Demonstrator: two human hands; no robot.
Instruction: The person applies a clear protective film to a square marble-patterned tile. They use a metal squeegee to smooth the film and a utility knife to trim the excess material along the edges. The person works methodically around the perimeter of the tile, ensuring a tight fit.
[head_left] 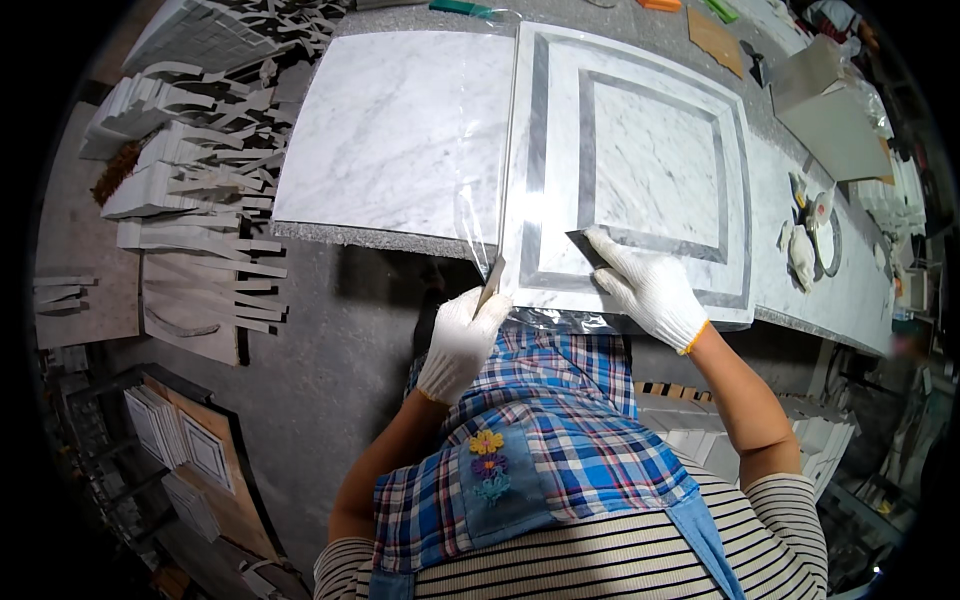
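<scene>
Left hand (465,335), gloved, pinches a thin brownish strip (489,283) by the near left corner of a grey-banded marble panel (655,150), which lies at the near edge of the table (672,32). The right hand (650,292) rests on the panel, a dark flat piece (580,240) at its fingertips; whether gripped, I cannot tell.

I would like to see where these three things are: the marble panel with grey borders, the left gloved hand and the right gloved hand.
Marble panel (648,160): head view, its pale centre.
Left gloved hand (461,338): head view, mid-glove.
Right gloved hand (655,294): head view, mid-glove.
</scene>
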